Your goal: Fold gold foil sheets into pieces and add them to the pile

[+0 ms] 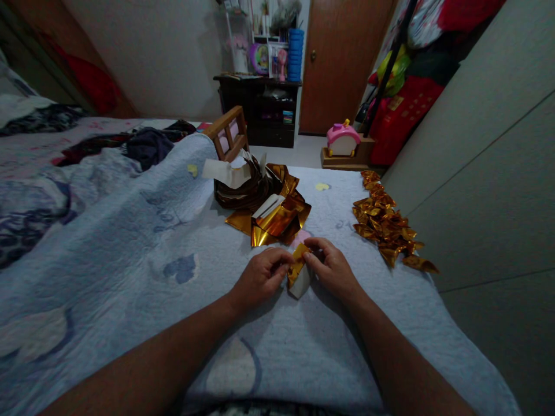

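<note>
A small piece of gold foil paper (298, 267), gold on one side and white on the other, is pinched between both my hands over the light blue quilt (130, 260). My left hand (260, 276) grips its left edge with closed fingers. My right hand (330, 267) grips its right edge, fingers curled onto the fold. Just beyond my hands lies a loose stack of gold foil sheets (275, 216). A row of several folded gold pieces (385, 222) runs along the quilt's right side.
A dark bundle of paper with a white wrapper (236, 185) sits behind the foil sheets. Clothes (147, 144) lie on the bed at left. A grey wall (485, 173) borders the right. A pink toy (342, 138), dark shelf (264, 110) and door (342, 58) stand beyond.
</note>
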A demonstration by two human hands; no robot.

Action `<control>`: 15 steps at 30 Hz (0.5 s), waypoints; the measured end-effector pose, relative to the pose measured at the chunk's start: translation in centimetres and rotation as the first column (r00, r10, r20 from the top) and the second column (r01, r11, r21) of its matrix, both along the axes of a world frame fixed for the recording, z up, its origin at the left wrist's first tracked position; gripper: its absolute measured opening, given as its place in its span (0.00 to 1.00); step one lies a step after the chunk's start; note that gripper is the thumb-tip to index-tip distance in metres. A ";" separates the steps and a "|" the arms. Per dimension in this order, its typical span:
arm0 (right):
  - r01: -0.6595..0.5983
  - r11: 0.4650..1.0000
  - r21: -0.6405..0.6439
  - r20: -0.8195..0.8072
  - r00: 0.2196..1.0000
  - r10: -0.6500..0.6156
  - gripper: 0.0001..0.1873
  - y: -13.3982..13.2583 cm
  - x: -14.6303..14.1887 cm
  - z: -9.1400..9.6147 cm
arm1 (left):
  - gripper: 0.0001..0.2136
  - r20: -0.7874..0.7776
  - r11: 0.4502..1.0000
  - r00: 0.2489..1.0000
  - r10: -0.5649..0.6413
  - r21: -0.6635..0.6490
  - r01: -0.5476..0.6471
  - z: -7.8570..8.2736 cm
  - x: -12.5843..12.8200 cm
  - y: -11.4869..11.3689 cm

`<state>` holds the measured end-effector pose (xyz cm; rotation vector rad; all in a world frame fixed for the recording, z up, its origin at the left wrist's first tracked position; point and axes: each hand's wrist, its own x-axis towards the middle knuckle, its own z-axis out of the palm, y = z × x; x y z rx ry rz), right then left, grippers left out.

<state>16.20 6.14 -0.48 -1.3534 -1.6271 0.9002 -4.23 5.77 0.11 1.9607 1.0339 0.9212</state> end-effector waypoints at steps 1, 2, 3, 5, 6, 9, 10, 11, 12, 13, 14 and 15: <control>-0.039 0.998 -0.043 -0.036 0.999 0.037 0.13 0.0 0.0 0.1 | 0.07 0.012 1.000 1.000 0.002 -0.009 -0.002 0.0 0.0 0.0; -0.073 0.994 -0.077 -0.069 0.995 0.068 0.12 -0.1 0.0 0.1 | 0.07 0.023 1.000 1.000 0.007 -0.017 -0.006 0.1 0.0 0.0; -0.097 0.991 -0.097 -0.094 0.992 0.088 0.12 -0.1 0.0 0.2 | 0.07 0.031 1.000 0.999 0.014 -0.025 -0.014 0.1 0.1 0.0; -0.108 0.989 -0.098 -0.118 0.988 0.096 0.11 -0.2 0.0 0.2 | 0.07 0.037 0.999 0.999 0.035 -0.034 -0.034 0.1 0.1 0.0; -0.105 0.990 -0.089 -0.119 0.988 0.094 0.11 -0.2 0.0 0.2 | 0.07 0.035 0.998 0.998 0.045 -0.035 -0.044 0.2 0.1 0.1; -0.095 0.993 -0.067 -0.083 0.993 0.089 0.12 -0.3 0.0 0.0 | 0.08 0.016 0.997 0.997 0.074 -0.032 -0.073 0.1 0.2 0.2; -0.087 0.994 -0.064 -0.062 0.995 0.083 0.13 -0.3 0.0 0.0 | 0.08 0.008 0.996 0.997 0.080 -0.029 -0.080 0.0 0.3 0.3; -0.080 0.995 -0.063 -0.040 0.996 0.077 0.14 -0.3 -0.1 0.0 | 0.08 -0.004 0.996 0.997 0.082 -0.027 -0.083 -0.1 0.3 0.3; -0.072 0.996 -0.061 -0.017 0.997 0.071 0.15 -0.3 -0.1 0.0 | 0.09 -0.017 0.996 0.996 0.083 -0.023 -0.084 -0.2 0.3 0.3; -0.064 0.996 -0.058 0.003 0.998 0.064 0.16 -0.4 -0.1 0.0 | 0.09 -0.029 0.996 0.996 0.084 -0.020 -0.085 -0.2 0.3 0.3; -0.055 0.997 -0.055 0.021 0.998 0.056 0.17 -0.4 -0.1 0.0 | 0.10 -0.038 0.996 0.996 0.085 -0.016 -0.086 -0.3 0.3 0.3; -0.045 0.998 -0.053 0.038 0.998 0.047 0.18 -0.4 -0.2 0.0 | 0.10 -0.044 0.996 0.995 0.085 -0.011 -0.086 -0.4 0.3 0.3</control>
